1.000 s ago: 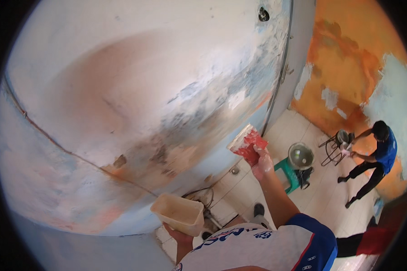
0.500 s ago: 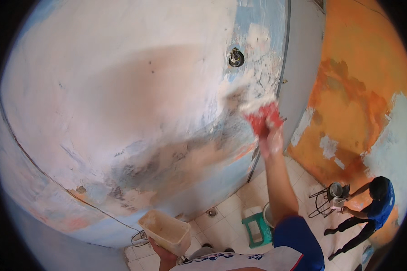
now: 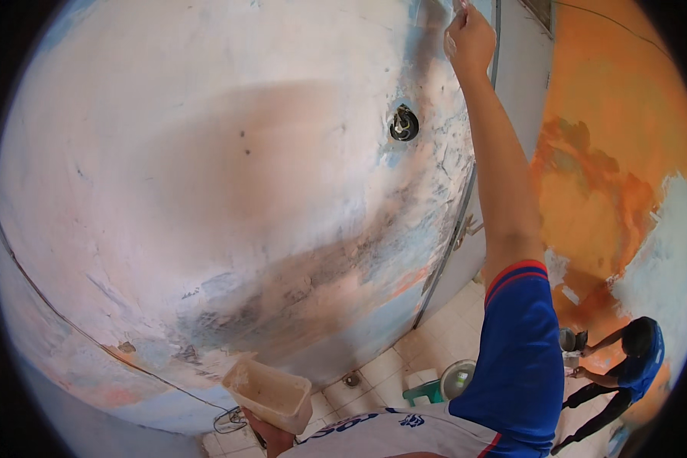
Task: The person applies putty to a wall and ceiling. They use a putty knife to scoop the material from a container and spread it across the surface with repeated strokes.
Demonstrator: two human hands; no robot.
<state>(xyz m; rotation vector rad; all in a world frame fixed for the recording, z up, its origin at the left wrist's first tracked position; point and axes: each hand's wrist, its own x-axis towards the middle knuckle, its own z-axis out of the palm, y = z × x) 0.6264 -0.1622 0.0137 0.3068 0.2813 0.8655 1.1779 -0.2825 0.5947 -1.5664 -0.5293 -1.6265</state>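
seen with left hand (image 3: 273, 439) partly open around the lower left side of a beige tub (image 3: 294, 421), and with right hand (image 3: 469, 46) lifted high before the upper right edge of a patchy wall (image 3: 153, 175). curled at the right, but cut off at the top of view; cannot tell how tightly closed or around what. caught, by all appearances, mid-reach at the wall's upper right, above a round wired hole (image 3: 404, 124); likely calling next for steadiness up high and a level tub below. held mouth up and a little tilted, against the view of the wall's lower edge, above a tiled floor (image 3: 378, 370). box-shaped, dull and blotchy inside; cannot tell how much is left within. pictured with a co-worker (image 3: 646, 366) in blue at far right.
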